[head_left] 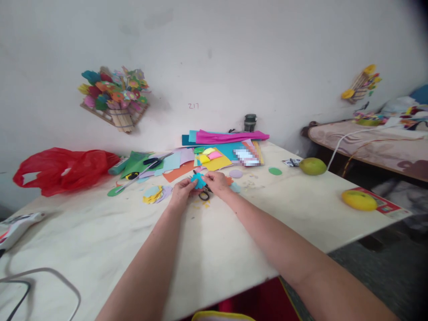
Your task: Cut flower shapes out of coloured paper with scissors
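Between both hands, over the table, is a blue paper flower cutout (198, 180) with a scalloped edge. My left hand (181, 192) pinches its left side, and my right hand (216, 183) pinches the right side. Black-handled scissors (203, 195) lie just below the paper, partly hidden by it and my fingers. Left of my left hand rests a pile of yellow and lilac paper cutouts (155, 195). Orange and light blue cutouts (235, 187) lie partly behind my right hand. Small yellow scraps (200, 204) are scattered below.
Coloured sheets (217, 158) cover the table's back, with another pair of scissors (153, 162) to their left. A red plastic bag (67, 171) sits at the left. Two mangoes, one green (313, 166) and one yellow (359, 200), lie at the right. A cable (50, 270) curls at the front left.
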Action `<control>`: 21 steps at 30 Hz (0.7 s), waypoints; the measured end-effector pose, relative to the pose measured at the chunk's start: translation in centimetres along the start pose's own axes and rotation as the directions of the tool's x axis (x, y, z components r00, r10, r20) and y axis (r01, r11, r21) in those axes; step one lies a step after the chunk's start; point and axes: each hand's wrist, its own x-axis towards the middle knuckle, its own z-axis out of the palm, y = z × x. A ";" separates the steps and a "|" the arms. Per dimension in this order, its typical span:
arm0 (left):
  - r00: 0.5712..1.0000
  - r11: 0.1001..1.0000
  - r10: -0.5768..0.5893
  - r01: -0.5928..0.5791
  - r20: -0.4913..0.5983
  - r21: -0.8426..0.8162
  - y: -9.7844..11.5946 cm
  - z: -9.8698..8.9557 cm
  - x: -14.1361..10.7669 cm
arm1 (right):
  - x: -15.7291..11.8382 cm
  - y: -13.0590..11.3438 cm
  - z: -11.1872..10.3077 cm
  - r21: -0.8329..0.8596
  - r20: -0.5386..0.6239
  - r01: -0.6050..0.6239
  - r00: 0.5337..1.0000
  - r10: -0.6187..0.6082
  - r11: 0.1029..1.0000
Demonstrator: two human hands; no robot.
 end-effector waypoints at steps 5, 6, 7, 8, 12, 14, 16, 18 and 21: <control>0.996 0.995 0.045 -0.038 -0.077 0.090 0.3 0.2 -0.3 | -0.2 -0.1 0.1 -0.013 -0.015 -0.016 1.000 0.016 1.000; 0.996 0.992 0.048 -0.038 -0.081 0.117 0.3 0.2 -0.3 | -0.2 -0.1 0.1 -0.014 -0.020 -0.019 1.000 0.018 1.000; 0.996 0.989 0.051 -0.039 -0.079 0.141 0.4 0.2 -0.4 | -0.2 -0.1 0.1 -0.013 -0.022 -0.020 1.000 0.020 1.000; 0.996 0.986 0.053 -0.040 -0.077 0.163 0.4 0.2 -0.4 | -0.2 -0.1 0.1 -0.012 -0.022 -0.020 1.000 0.020 1.000; 0.994 0.975 0.075 -0.057 -0.076 0.213 0.3 0.1 -0.4 | -0.2 -0.2 0.1 0.001 -0.023 -0.006 1.000 0.006 1.000; 0.993 0.976 0.084 -0.066 -0.078 0.210 0.3 0.1 -0.3 | -0.3 -0.2 0.1 0.006 -0.028 0.005 1.000 -0.004 1.000; 0.993 0.977 0.075 -0.054 -0.091 0.206 0.3 0.2 -0.3 | -0.4 -0.3 0.0 0.001 -0.028 0.009 1.000 -0.009 1.000; 0.992 0.979 0.057 -0.034 -0.109 0.202 0.3 0.2 -0.3 | -0.4 -0.4 0.0 -0.008 -0.023 0.007 1.000 -0.007 1.000; 0.993 0.986 0.051 -0.033 -0.108 0.161 0.2 0.1 -0.3 | -0.5 -0.6 -0.1 -0.013 -0.009 -0.007 1.000 0.007 1.000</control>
